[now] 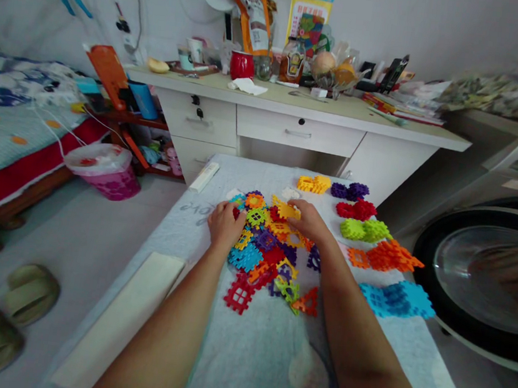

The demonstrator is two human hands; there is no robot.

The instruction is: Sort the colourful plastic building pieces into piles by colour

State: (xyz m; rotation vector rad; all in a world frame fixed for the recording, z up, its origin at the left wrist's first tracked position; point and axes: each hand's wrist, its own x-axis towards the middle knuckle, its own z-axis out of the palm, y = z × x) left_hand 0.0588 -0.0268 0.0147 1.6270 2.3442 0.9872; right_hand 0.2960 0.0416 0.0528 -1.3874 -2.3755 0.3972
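A mixed heap of coloured plastic interlocking tiles [270,255] lies in the middle of a cloth-covered table [248,356]. My left hand [225,224] rests on the heap's left edge with its fingers curled down among the tiles; what they grip is hidden. My right hand [308,221] is at the heap's far side, pinched on a yellow tile [288,211]. To the right lie sorted groups: yellow [314,184], purple [350,191], red [356,210], green [364,230], orange [386,255] and blue [398,299].
A white desk [296,120] crowded with bottles, cups and packets stands beyond the table. A bed [5,144] and a pink bin [104,170] are at the left, slippers [3,314] on the floor, a washing machine door [489,279] at the right. A white board [123,322] lies along the table's left edge.
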